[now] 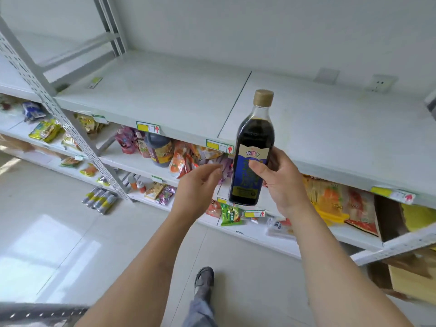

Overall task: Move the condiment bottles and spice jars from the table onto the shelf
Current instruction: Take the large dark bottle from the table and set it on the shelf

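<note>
A dark glass bottle (253,147) with a tan cap and a blue label is held upright in the air by my right hand (280,182), which is shut around its lower half. The bottle hangs just in front of the front edge of a wide white shelf board (165,95) that carries nothing. My left hand (198,185) floats to the left of the bottle, fingers loosely curled, apart from it and holding nothing.
Lower shelves hold snack packets (47,131), a large dark jug (159,149) and orange bags (335,201). A perforated grey upright (59,114) stands at the left. Several cans (99,200) lie on the floor. A cardboard box (410,279) sits low on the right.
</note>
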